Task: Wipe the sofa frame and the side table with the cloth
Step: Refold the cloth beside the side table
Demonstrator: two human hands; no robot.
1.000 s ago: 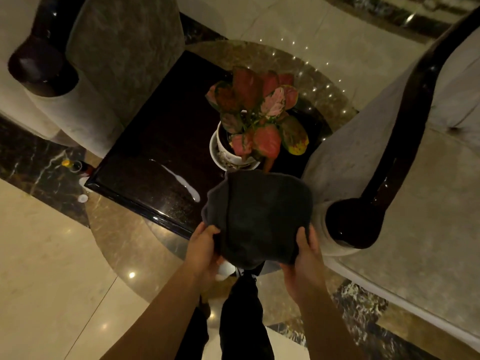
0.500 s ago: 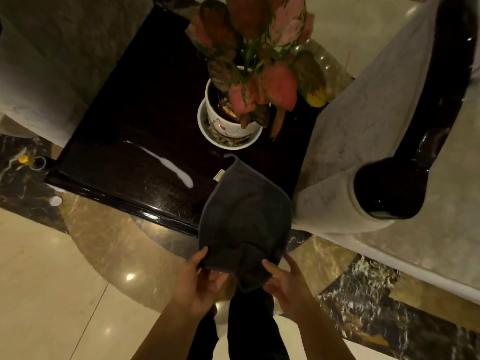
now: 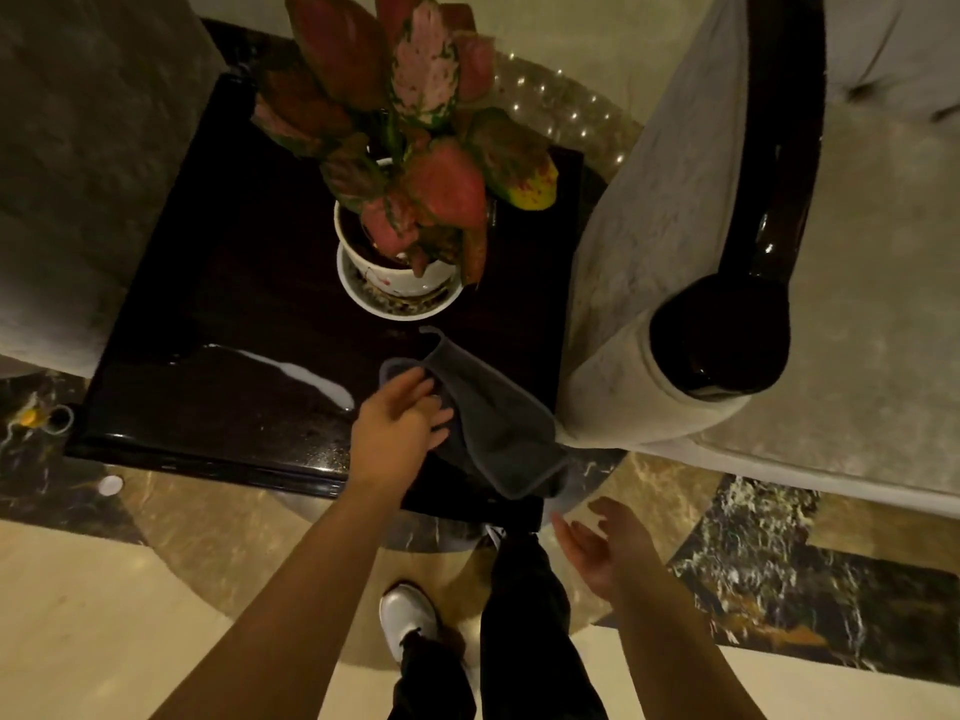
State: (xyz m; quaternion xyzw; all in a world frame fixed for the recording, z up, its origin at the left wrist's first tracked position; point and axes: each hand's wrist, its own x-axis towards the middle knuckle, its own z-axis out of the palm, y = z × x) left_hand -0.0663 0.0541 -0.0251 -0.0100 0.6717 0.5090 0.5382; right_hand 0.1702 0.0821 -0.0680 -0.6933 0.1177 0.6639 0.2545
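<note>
Your left hand presses flat on the grey cloth on the side table. Your right hand hangs relaxed, fingers loose, holding nothing.

A plant with pink-red leaves stood at twelve o'clock, growing from a white pot set on a white saucer. At nine o'clock a small yellow object lay on dark veined floor, with a white disc at its five o'clock. Pale polished tiles filled seven o'clock, and a dark marble inlay lay at four.
</note>
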